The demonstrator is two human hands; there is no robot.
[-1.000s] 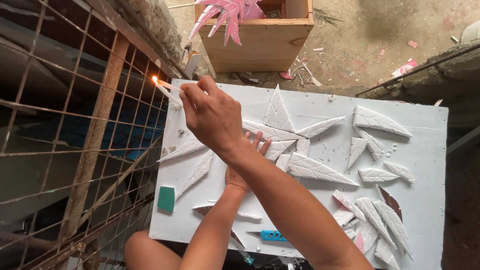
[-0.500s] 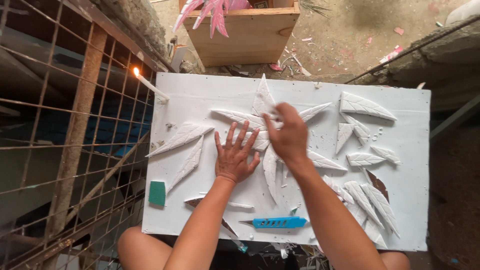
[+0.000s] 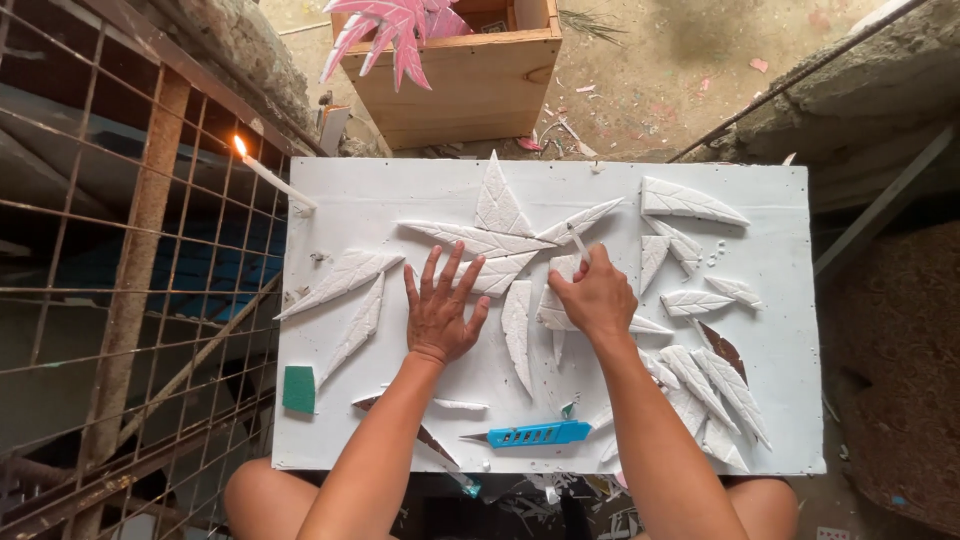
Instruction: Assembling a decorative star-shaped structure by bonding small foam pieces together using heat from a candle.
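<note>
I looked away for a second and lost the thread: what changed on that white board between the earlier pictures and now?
The right hand, holding a thin white stick, moved from the lit candle at the board's far left corner across to the white leaf cut-outs in the middle. The left hand, earlier hidden under that arm, lies flat with fingers spread. The candle, blue knife and green block stayed put.

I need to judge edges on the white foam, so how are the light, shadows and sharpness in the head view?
Head view: soft, even daylight, no glare on the white foam board; only faint shadows under the left hand and right hand. The white foam leaf shapes show their veins sharply, and the blue utility knife is crisp. The lit white candle's flame is slightly blown out; the rusty wire mesh sits darker.
</note>
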